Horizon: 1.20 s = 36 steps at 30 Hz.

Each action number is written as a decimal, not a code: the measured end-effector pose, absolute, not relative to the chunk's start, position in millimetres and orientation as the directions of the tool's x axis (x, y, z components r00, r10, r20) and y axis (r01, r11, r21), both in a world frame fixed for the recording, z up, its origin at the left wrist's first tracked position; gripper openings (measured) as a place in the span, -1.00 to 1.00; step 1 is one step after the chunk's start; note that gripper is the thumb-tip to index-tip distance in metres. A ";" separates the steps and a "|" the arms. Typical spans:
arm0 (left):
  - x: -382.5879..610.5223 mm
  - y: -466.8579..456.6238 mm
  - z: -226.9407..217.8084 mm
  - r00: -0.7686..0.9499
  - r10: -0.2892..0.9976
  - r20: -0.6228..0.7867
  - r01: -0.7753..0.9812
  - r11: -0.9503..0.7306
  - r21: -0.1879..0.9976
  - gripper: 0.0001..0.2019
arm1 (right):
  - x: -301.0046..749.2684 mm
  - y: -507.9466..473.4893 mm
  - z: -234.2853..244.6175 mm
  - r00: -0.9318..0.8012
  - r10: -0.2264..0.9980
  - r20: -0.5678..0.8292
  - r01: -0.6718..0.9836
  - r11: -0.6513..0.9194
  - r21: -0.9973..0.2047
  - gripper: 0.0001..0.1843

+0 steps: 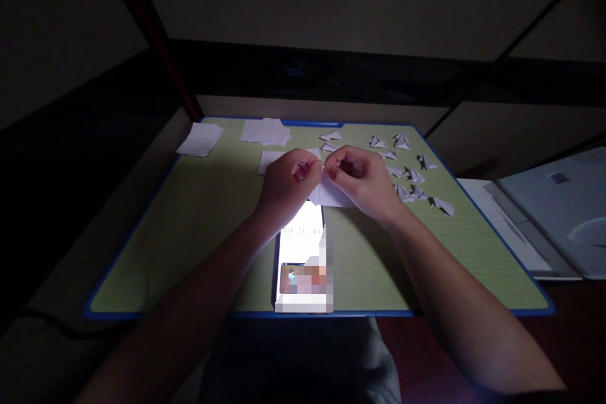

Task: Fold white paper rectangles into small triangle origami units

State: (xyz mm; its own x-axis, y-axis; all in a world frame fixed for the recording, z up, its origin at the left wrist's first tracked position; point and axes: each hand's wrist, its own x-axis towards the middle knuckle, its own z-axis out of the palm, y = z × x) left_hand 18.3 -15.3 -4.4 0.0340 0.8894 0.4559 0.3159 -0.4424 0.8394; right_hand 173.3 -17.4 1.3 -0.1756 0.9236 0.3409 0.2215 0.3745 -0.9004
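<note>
My left hand and my right hand meet above the middle of the table, fingertips almost touching. Both are closed in a pinch on one white sheet of paper, which hangs down between and below them. Fingers cover its upper edge, so its exact folds are hard to make out. Right under the sheet lies a lit phone with a timer on its screen. Another piece of white paper shows behind my left hand. Small folded paper shapes lie scattered beyond and right of my right hand.
The green table has a raised blue edge. A stack of white paper lies at its far left corner, and a second stack sits along the back edge. Walls stand close behind and left. A pale box-like object is beyond the right edge.
</note>
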 end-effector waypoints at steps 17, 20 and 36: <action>16.0 -14.8 -2.8 0.073 0.892 0.446 0.325 -0.444 0.835 -0.93 | 174.1 -16.8 1.2 -0.174 0.923 0.343 0.216 0.376 -0.901 -0.96; 16.3 -15.5 -1.2 0.073 0.887 0.457 0.327 -0.454 0.829 -0.93 | 174.3 -16.8 1.0 -0.173 0.922 0.346 0.214 0.378 -0.901 -0.95; 12.1 -12.3 -1.5 0.112 0.895 0.433 0.297 -0.446 0.845 -0.91 | 173.9 -18.1 3.5 -0.187 0.930 0.317 0.215 0.353 -0.911 -0.96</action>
State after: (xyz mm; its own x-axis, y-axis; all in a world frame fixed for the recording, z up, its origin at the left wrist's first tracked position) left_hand 12.1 -12.3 -1.5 0.1121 0.8945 0.4327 0.2968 -0.4457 0.8445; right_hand 173.9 -18.1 3.5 -0.1870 0.9299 0.3167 0.2149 0.3533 -0.9105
